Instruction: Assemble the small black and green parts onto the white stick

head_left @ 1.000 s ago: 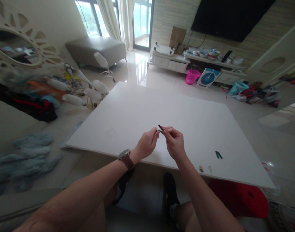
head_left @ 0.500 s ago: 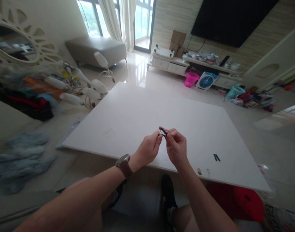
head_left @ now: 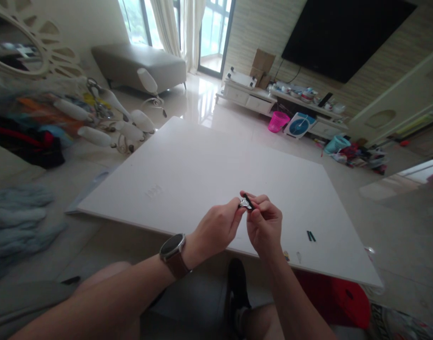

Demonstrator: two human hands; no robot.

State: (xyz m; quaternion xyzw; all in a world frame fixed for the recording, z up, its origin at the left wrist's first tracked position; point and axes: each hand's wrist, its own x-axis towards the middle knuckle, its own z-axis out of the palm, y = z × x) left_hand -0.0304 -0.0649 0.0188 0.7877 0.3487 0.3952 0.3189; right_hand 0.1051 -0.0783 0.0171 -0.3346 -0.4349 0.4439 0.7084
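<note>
Both my hands meet over the near edge of a large white board (head_left: 188, 165). My left hand (head_left: 216, 229), with a watch on its wrist, and my right hand (head_left: 264, 224) are closed in a pinch on one small black and silver object (head_left: 245, 203) held between the fingertips. What the object is I cannot make out. On the board to the right of my right hand lies a small dark green piece (head_left: 310, 235), with two tiny bits (head_left: 292, 256) near the board's edge.
A white lamp fixture with long shades (head_left: 113, 123) and piled clothes lie on the floor to the left. A grey bench (head_left: 138, 63) stands by the window. A pink basket (head_left: 276, 121), a low TV cabinet (head_left: 259, 97) and a red stool (head_left: 337, 302) are also around.
The view has shifted, so the hands appear lower and further right in the picture. The pinch of both hands on the small object stays the same.
</note>
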